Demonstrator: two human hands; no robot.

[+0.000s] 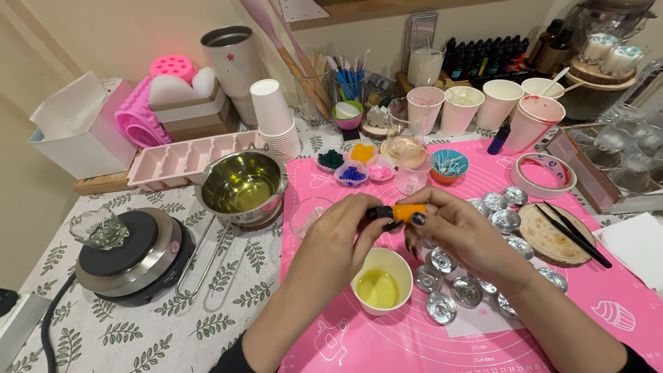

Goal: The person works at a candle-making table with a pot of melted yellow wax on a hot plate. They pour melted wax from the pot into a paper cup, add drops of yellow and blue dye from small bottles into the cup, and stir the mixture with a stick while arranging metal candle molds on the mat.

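- While I hold the small orange bottle (407, 211) over the pink mat (608, 290), my left hand (338, 242) pinches its black cap (378, 213) and my right hand (459, 231) is clenched around its body.
- The bottle lies sideways, just above the white paper cup (381, 280), which already holds yellowish liquid.
- I judge the pouring done: the steel pot (242, 185) beside the hot plate (131, 259) still has yellow liquid in it.
- The liquid in the cup looks untinted, so colouring seems yet to come; whether the cap is loosened I cannot tell.
- Empty round metal tins (442, 307) lie right of the cup, none filled.
- Several more paper cups (501, 102) stand well behind.
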